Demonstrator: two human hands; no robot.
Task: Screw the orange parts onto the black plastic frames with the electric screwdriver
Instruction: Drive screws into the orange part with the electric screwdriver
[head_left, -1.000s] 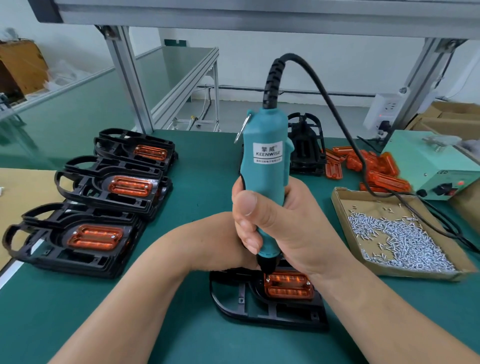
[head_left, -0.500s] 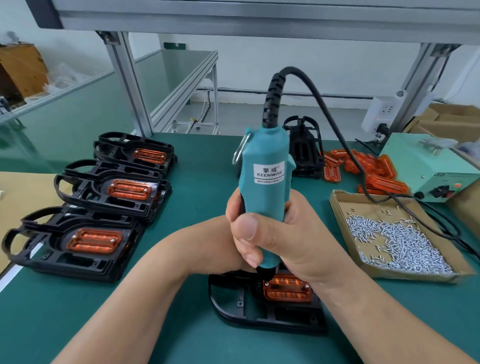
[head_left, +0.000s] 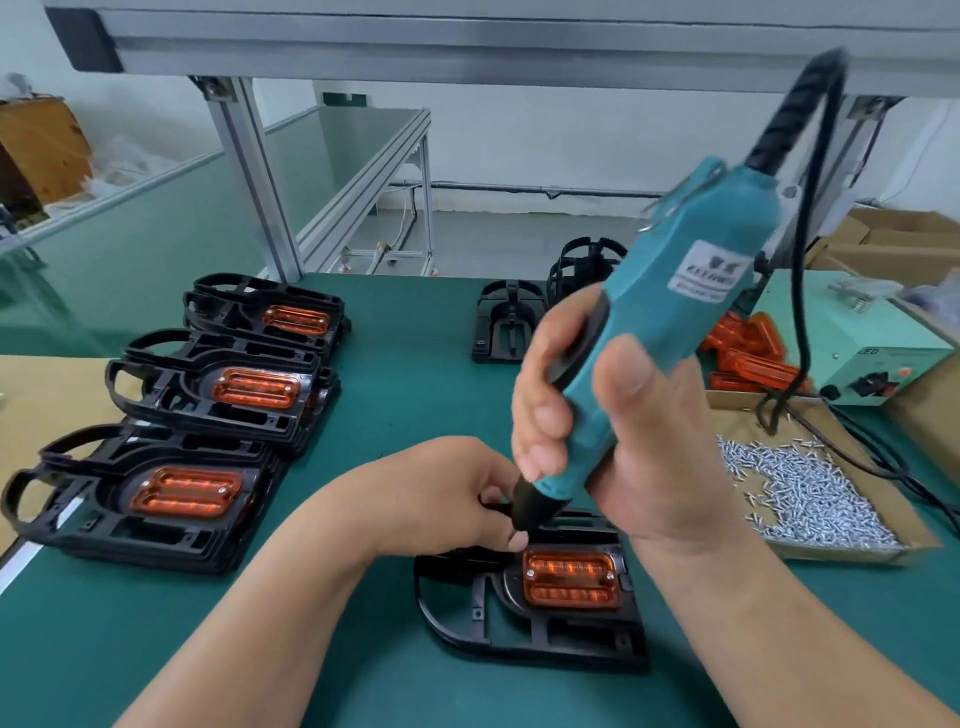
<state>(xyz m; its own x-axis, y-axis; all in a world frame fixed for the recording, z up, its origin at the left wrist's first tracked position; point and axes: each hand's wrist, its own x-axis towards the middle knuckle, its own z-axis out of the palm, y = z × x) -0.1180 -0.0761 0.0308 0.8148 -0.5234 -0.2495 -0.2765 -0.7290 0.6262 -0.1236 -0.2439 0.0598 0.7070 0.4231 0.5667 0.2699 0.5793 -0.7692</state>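
Bench (head_left: 415, 415): green mat. The work sits at the near centre, so keep it flat there.
Finished stacks (head_left: 208, 395): black frames with orange inserts fitted, at left, well apart from the work.
Screw tray (head_left: 810, 493): cardboard, heaped with small silver screws, just right of the work.
Black plastic frame (head_left: 519, 623): lies flat on the mat. It wants steadying against the driver's twist.
Electric screwdriver (head_left: 665, 332): teal body, tilted with its top to the right and its nose above the frame's far edge, clear of the insert. Judged: bring it upright before driving, or the bit may cam out.
Right hand (head_left: 623, 441): wrapped round the screwdriver's lower body, thumb towards the camera.
Left hand (head_left: 447, 499): fingers curled at the frame's far edge beside the driver's nose. Cannot tell whether it pinches a screw or grips the frame.
Orange part (head_left: 570, 579): seated in the frame's recess.
Screw heads (head_left: 530, 573): one shows at each end of the insert. Judged: check both are flush.
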